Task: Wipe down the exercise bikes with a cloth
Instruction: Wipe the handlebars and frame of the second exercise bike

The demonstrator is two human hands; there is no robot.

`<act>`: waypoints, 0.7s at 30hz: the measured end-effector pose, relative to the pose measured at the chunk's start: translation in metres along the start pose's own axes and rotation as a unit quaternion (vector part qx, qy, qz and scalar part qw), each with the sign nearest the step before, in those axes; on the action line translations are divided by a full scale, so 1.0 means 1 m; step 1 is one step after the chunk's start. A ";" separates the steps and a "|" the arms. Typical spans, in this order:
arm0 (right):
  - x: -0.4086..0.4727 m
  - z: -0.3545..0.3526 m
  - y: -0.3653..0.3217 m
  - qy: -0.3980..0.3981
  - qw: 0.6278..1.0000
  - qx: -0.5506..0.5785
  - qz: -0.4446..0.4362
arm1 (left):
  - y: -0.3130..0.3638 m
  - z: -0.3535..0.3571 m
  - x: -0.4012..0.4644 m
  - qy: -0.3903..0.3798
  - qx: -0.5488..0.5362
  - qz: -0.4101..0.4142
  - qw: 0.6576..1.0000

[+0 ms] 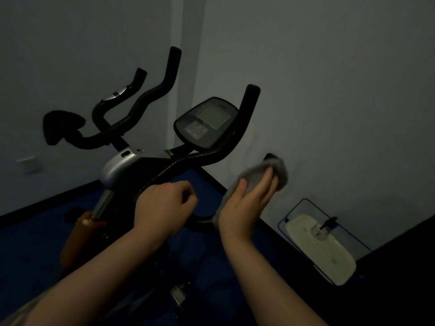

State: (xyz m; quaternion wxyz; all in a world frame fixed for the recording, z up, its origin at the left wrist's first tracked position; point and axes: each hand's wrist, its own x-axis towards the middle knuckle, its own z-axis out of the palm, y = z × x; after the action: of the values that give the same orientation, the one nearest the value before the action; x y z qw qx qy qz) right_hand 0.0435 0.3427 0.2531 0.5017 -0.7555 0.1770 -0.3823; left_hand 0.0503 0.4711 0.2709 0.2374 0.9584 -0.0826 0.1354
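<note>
An exercise bike (pixel 131 165) with black curved handlebars stands in front of me in a dim room. Its console (pixel 204 122) with a grey screen sits between the bars. My right hand (pixel 244 203) holds a grey cloth (pixel 263 172) just right of the near handlebar (pixel 211 158), fingers flat against the cloth. My left hand (pixel 162 205) is curled into a loose fist over the lower part of that handlebar; whether it grips the bar is hidden. A second set of black handlebars (pixel 150 90) rises behind and to the left.
Grey walls meet in a corner close behind the bikes. The floor is dark blue carpet (pixel 35 250) with black skirting. A pale oval base in a blue frame (pixel 322 248) lies on the floor at the right wall. An orange frame part (pixel 80 238) sits low left.
</note>
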 end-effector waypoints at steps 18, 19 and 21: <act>-0.008 0.040 -0.026 -0.506 0.677 -0.429 -0.318 | -0.057 0.004 -0.034 0.215 -0.123 -0.115 0.962; -0.009 0.032 -0.025 -0.500 0.697 -0.416 -0.301 | -0.057 0.004 -0.033 0.218 -0.132 -0.122 0.959; -0.010 0.013 -0.017 -0.479 0.703 -0.412 -0.326 | -0.057 0.003 -0.033 0.222 -0.145 -0.131 0.955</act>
State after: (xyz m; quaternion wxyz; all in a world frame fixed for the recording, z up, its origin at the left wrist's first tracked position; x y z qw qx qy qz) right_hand 0.0444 0.3647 0.2613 0.0017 -0.9789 -0.2044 0.0021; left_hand 0.0323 0.5230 0.2335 0.4023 0.8617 0.0799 0.2987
